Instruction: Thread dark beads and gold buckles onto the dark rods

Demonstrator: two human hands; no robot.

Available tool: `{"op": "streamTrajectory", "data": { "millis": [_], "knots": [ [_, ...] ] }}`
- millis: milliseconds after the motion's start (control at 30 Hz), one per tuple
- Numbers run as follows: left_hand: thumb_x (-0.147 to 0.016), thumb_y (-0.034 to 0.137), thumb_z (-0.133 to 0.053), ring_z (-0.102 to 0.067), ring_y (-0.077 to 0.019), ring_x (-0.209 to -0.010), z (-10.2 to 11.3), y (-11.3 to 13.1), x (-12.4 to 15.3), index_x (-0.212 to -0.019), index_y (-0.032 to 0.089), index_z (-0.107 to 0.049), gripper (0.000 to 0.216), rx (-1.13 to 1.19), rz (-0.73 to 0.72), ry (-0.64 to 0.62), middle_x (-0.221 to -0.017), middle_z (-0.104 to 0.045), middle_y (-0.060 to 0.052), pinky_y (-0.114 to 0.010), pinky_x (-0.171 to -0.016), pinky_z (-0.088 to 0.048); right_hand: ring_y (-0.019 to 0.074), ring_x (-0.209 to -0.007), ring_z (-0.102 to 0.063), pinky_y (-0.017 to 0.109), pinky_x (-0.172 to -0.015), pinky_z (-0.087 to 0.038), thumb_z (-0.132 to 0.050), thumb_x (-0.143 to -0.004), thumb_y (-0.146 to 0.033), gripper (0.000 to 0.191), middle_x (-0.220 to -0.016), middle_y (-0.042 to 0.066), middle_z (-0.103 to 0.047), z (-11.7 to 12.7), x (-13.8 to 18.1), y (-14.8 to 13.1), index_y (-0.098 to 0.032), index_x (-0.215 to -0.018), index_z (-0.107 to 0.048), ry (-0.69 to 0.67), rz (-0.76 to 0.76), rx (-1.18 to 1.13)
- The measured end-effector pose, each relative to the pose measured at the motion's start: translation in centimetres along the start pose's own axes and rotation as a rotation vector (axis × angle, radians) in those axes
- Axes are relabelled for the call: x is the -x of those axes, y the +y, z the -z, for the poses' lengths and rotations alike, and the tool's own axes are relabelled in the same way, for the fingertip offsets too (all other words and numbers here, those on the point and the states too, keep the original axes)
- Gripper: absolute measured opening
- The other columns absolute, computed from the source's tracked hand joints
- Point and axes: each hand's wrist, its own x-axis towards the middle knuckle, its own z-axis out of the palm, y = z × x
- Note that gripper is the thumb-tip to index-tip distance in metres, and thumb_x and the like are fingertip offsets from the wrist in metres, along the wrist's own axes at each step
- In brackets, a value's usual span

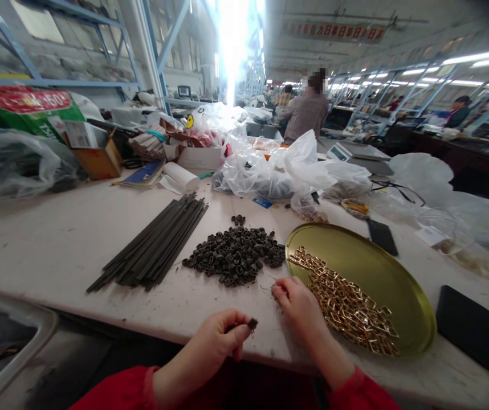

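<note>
My left hand is closed in a pinch at the table's front edge, with a small dark strap loop sticking out past the thumb and forefinger. My right hand has its fingertips pinched together just above the tabletop; whatever they hold is too small to make out. Beyond both hands lies a heap of small dark strap loops. Beside my right wrist, many gold rectangular rings lie on a round gold tray. Flat dark strips are bundled to the left of the loops.
A black flat pad and a dark phone-like object lie right of the tray. Plastic bags, a paper roll and a blue notebook line the back. A white bin stands at lower left. Another person sits farther off.
</note>
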Motion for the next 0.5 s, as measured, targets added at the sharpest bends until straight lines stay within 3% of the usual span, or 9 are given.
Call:
{"op": "streamTrajectory", "data": {
  "millis": [133,233,367,433,500],
  "knots": [
    [-0.072,0.044,-0.052,-0.037,-0.0089,-0.046,0.1,0.2,-0.2,-0.072,0.014,-0.054,0.030,-0.082,-0.012,0.021,-0.046,-0.044,0.007,-0.020,-0.047,-0.028,0.0177,-0.062,-0.051,0.031,-0.063,-0.041,-0.057,-0.069,-0.018,0.013,-0.066,0.002,-0.054,-0.7,-0.9,0.0,-0.020,-0.057,-0.054,-0.049,0.024,-0.037],
    [-0.075,0.044,-0.049,-0.038,-0.0089,-0.045,0.2,0.4,-0.2,-0.072,0.015,-0.055,0.030,-0.148,-0.053,0.060,-0.047,-0.043,0.007,-0.020,-0.046,-0.028,0.0170,-0.060,-0.053,0.029,-0.058,-0.043,-0.056,-0.074,-0.026,0.014,-0.063,0.001,-0.056,-0.7,0.4,-1.4,-0.020,-0.062,-0.055,-0.092,0.035,-0.110],
    [-0.079,0.042,-0.046,-0.041,-0.0095,-0.047,0.4,0.9,0.3,-0.071,0.015,-0.058,0.031,-0.277,-0.129,0.101,-0.048,-0.044,0.006,-0.020,-0.048,-0.030,0.0157,-0.056,-0.058,0.027,-0.055,-0.048,-0.053,-0.079,-0.043,0.027,-0.059,0.001,-0.061,-0.5,3.4,-4.3,-0.017,-0.072,-0.058,-0.201,-0.102,-0.534],
    [-0.080,0.041,-0.045,-0.042,-0.0101,-0.049,0.3,1.2,0.9,-0.072,0.014,-0.060,0.032,-0.322,-0.150,0.102,-0.049,-0.045,0.005,-0.020,-0.048,-0.030,0.0156,-0.055,-0.057,0.027,-0.054,-0.048,-0.061,-0.073,-0.045,0.028,-0.058,0.000,-0.060,-0.6,4.7,-5.3,-0.017,-0.070,-0.058,-0.165,-0.157,-0.689],
    [-0.081,0.038,-0.044,-0.044,-0.0106,-0.050,0.1,1.4,1.7,-0.074,0.014,-0.061,0.030,-0.363,-0.157,0.104,-0.050,-0.046,0.005,-0.020,-0.049,-0.032,0.0162,-0.057,-0.058,0.027,-0.055,-0.047,-0.066,-0.069,-0.043,0.026,-0.060,0.000,-0.062,-0.8,5.7,-5.9,-0.018,-0.072,-0.060,-0.090,-0.143,-0.669]
  ]
}}
